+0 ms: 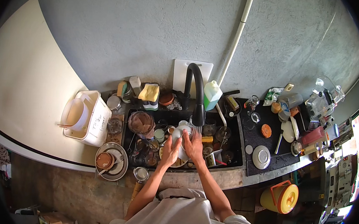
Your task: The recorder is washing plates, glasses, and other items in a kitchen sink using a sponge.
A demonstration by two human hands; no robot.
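Observation:
My left hand (171,151) grips the left side of a white dish (178,136), a bowl or small plate, held over the sink (242,154). On its right side lies my right hand (193,146), its fingers spread against the dish. Water runs from the black gooseneck faucet (199,112) onto the right hand's fingers. Glasses, cups and cutlery crowd the dark basin beneath. A brown, petal-shaped bowl (141,123) sits at the sink's left end. Part of the dish is hidden by my fingers.
A white bucket (99,124) bearing writing and stacked dishes (111,173) stand at left. Behind the sink are a jug of green liquid (211,97) and a yellow sponge cloth (149,92). The black drying mat (256,134) holds an upturned bowl (261,157). A yellow cooler (279,198) stands below.

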